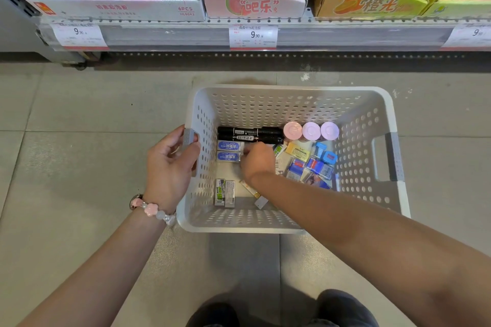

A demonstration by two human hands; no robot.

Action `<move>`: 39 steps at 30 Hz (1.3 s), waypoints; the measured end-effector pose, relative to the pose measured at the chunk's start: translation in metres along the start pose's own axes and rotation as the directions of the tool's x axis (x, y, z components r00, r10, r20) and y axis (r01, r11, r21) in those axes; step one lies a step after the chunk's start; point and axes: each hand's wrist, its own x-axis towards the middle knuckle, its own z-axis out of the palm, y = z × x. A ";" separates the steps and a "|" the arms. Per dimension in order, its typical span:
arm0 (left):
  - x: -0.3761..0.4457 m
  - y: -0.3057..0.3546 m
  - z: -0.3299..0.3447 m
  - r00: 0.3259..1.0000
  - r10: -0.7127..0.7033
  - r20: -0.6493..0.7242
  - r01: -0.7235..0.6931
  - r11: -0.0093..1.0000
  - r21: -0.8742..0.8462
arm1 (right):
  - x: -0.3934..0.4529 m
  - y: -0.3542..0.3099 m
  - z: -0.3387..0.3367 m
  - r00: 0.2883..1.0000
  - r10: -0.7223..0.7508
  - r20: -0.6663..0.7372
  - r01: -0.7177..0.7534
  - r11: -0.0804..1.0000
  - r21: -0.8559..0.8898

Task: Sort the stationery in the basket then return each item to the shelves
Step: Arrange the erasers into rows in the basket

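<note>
A white perforated basket (292,106) sits on the floor (79,119) before a shelf (265,37). The left hand (170,164) curls its fingers round the handle on the basket's left edge. The right hand (257,159) reaches inside with its fingers curled down by two blue erasers (228,151); whether it pinches anything cannot be told. Two black markers (249,135) lie along the far wall, beside three round caps (310,130). Small packets (313,164) crowd the right side, and two grey packs (224,192) lie at the near left corner.
</note>
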 end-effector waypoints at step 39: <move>-0.007 0.010 0.001 1.000 -0.004 0.016 0.004 1.000 0.008 | -0.018 0.049 -0.051 0.957 -0.202 0.210 0.276 0.858 -0.433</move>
